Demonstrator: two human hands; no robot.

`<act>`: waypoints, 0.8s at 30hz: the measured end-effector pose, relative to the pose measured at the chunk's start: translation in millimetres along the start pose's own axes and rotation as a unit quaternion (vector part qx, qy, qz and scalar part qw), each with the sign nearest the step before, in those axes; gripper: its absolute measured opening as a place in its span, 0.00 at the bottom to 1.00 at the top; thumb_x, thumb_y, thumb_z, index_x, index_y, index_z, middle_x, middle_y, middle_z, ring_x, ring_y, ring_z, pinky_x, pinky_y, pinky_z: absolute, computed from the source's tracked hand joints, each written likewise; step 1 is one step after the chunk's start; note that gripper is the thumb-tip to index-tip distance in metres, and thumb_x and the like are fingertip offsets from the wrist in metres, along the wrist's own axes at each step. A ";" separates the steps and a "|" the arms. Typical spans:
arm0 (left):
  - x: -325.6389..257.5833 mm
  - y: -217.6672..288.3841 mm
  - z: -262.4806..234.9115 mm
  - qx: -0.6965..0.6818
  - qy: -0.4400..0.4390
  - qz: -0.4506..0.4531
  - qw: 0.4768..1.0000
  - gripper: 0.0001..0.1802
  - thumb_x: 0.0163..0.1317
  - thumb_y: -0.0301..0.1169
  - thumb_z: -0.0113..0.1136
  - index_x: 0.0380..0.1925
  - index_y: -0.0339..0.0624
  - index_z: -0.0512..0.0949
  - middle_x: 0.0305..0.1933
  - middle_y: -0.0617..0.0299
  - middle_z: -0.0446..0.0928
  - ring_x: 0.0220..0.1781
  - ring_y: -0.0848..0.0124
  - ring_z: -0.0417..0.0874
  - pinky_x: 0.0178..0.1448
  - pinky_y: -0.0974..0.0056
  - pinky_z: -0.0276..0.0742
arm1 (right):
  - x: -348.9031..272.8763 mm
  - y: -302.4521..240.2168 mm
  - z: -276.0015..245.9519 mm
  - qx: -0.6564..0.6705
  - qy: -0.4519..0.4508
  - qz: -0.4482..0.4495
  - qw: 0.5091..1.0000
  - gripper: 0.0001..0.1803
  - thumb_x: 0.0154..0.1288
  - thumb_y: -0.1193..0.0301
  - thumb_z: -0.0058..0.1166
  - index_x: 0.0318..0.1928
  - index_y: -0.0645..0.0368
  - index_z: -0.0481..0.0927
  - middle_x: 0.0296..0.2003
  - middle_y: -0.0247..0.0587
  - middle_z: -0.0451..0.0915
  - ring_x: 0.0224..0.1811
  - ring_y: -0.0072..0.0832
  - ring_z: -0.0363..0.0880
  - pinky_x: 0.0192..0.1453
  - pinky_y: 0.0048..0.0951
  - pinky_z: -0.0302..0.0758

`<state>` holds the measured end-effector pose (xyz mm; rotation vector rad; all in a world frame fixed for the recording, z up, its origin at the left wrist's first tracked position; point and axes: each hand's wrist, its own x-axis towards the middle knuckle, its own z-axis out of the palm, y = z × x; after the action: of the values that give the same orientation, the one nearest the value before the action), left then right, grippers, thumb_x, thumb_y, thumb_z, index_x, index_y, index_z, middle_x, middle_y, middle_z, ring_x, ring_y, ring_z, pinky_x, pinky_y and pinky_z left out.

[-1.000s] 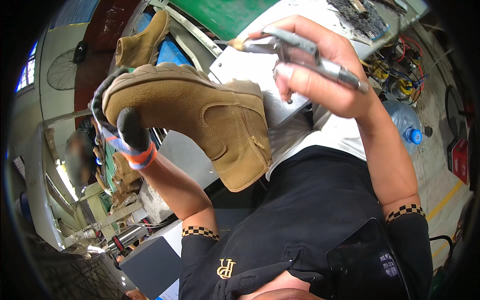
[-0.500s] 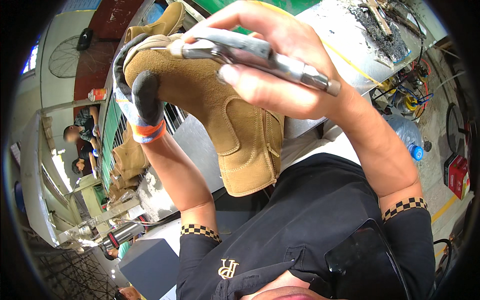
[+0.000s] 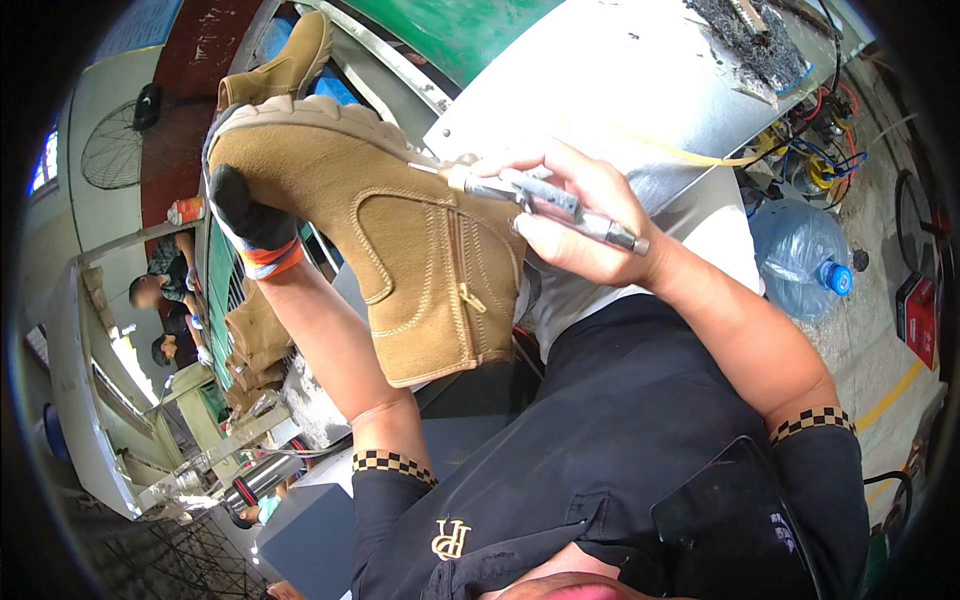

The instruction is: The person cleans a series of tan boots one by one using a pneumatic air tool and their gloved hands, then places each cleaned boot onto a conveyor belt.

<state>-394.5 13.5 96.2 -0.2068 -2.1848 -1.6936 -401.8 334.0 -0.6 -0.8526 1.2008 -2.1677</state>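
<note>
A tan suede ankle boot (image 3: 405, 255) is held up before me on its side, sole edge uppermost and shaft opening toward me. A zip runs down its side. My left hand (image 3: 255, 205), in a grey-and-black coated glove with an orange cuff, grips the toe end; most of its fingers are hidden behind the boot. My bare right hand (image 3: 590, 200) is closed around a slim silver hand tool (image 3: 548, 195) with a knurled collar and a thin tip. The tip lies by the sole edge near the heel; whether it touches cannot be told.
Behind the boot stands a pale metal worktable (image 3: 560, 85) with dark scraps (image 3: 750, 40) at its far corner. Another tan boot (image 3: 285, 65) is at the far left, and more boots (image 3: 258, 325) lie below it. On the right floor are a large water bottle (image 3: 800, 255) and hoses.
The boot has turned and shifted left, showing its zip more fully. My right hand has moved down, and the tool's tip has gone from the toe to the heel end of the sole.
</note>
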 end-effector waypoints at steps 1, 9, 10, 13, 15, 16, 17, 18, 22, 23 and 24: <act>-0.8 0.9 0.0 -0.025 -0.017 -0.016 0.999 0.40 0.54 0.65 0.56 0.49 0.38 0.69 0.48 0.52 0.71 0.51 0.56 0.74 0.58 0.48 0.70 | -3.4 1.4 -0.2 -0.017 0.001 0.002 1.000 0.27 0.59 0.69 0.54 0.59 0.66 0.72 0.50 0.44 0.76 0.49 0.26 0.75 0.55 0.29 0.72; -12.9 8.7 21.0 -0.192 -0.148 -0.133 0.961 0.39 0.53 0.69 0.54 0.44 0.43 0.69 0.44 0.55 0.69 0.48 0.56 0.72 0.55 0.47 0.69 | -17.7 7.9 -6.8 -0.055 -0.001 -0.011 0.998 0.28 0.57 0.65 0.54 0.57 0.65 0.74 0.45 0.39 0.74 0.45 0.24 0.73 0.51 0.27 0.70; -11.2 4.4 23.6 -0.204 -0.153 -0.136 0.957 0.39 0.54 0.69 0.53 0.44 0.43 0.69 0.44 0.55 0.69 0.48 0.56 0.72 0.56 0.47 0.69 | -19.6 8.3 -11.0 -0.054 0.000 0.005 0.999 0.27 0.57 0.65 0.54 0.57 0.65 0.74 0.45 0.39 0.74 0.45 0.23 0.73 0.51 0.26 0.70; -18.7 -3.9 14.5 -0.161 -0.085 -0.131 0.974 0.38 0.56 0.69 0.51 0.45 0.43 0.68 0.44 0.57 0.68 0.49 0.59 0.71 0.57 0.49 0.68 | -28.1 14.0 -19.4 -0.066 0.004 -0.004 0.998 0.27 0.57 0.64 0.54 0.57 0.64 0.74 0.46 0.38 0.75 0.46 0.22 0.73 0.51 0.26 0.70; -19.0 -15.4 9.3 -0.220 -0.114 -0.115 0.962 0.38 0.58 0.69 0.49 0.46 0.43 0.68 0.46 0.57 0.68 0.51 0.60 0.71 0.59 0.50 0.67 | -32.8 13.4 -18.7 -0.013 0.023 0.033 0.999 0.27 0.57 0.65 0.54 0.57 0.63 0.73 0.47 0.38 0.76 0.45 0.22 0.72 0.51 0.25 0.70; -19.9 -22.9 7.0 -0.250 -0.129 -0.108 0.953 0.38 0.58 0.69 0.48 0.47 0.43 0.68 0.47 0.57 0.69 0.52 0.60 0.71 0.60 0.50 0.67 | -35.5 13.7 -18.6 0.013 0.035 0.053 0.998 0.27 0.57 0.65 0.54 0.57 0.63 0.73 0.47 0.38 0.76 0.45 0.21 0.72 0.51 0.25 0.69; -23.2 -30.5 4.5 -0.266 -0.133 -0.098 0.950 0.38 0.61 0.68 0.46 0.52 0.43 0.68 0.51 0.56 0.69 0.55 0.59 0.71 0.64 0.50 0.65 | -38.5 18.3 -23.0 -0.024 0.035 0.037 0.998 0.27 0.58 0.65 0.53 0.58 0.63 0.72 0.48 0.39 0.76 0.46 0.21 0.72 0.51 0.24 0.70; -43.5 -6.9 -9.8 -0.213 -0.060 -0.102 0.970 0.37 0.60 0.67 0.47 0.50 0.44 0.69 0.49 0.55 0.69 0.55 0.58 0.72 0.63 0.49 0.66 | -38.4 16.5 -15.2 -0.002 0.012 0.039 0.999 0.26 0.58 0.66 0.53 0.58 0.63 0.72 0.47 0.39 0.76 0.45 0.20 0.72 0.50 0.24 0.70; -69.8 -49.2 -32.1 -0.227 0.056 -0.109 0.966 0.36 0.61 0.65 0.49 0.52 0.45 0.70 0.54 0.55 0.72 0.60 0.59 0.72 0.67 0.47 0.65 | -44.0 16.5 -14.7 0.016 0.045 0.093 0.995 0.24 0.59 0.69 0.52 0.57 0.62 0.72 0.43 0.36 0.76 0.43 0.19 0.72 0.48 0.24 0.70; -81.4 -51.8 -28.0 -0.249 0.124 -0.119 0.953 0.37 0.61 0.65 0.49 0.55 0.45 0.70 0.57 0.54 0.72 0.62 0.58 0.72 0.69 0.48 0.65 | -44.0 14.4 -13.0 0.027 0.050 0.110 0.992 0.24 0.59 0.69 0.51 0.57 0.62 0.72 0.42 0.36 0.76 0.42 0.18 0.71 0.47 0.24 0.69; -90.1 -50.8 -20.1 -0.271 0.190 -0.127 0.935 0.39 0.61 0.66 0.50 0.57 0.44 0.69 0.60 0.53 0.72 0.64 0.58 0.71 0.70 0.48 0.64 | -44.6 12.5 -11.2 0.036 0.058 0.128 0.989 0.24 0.60 0.70 0.51 0.57 0.62 0.72 0.41 0.35 0.75 0.41 0.18 0.71 0.46 0.23 0.69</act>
<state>-324.5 -9.8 21.0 0.2598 -1.4796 -2.2336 -378.5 365.0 -28.2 -0.5175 1.2060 -2.0590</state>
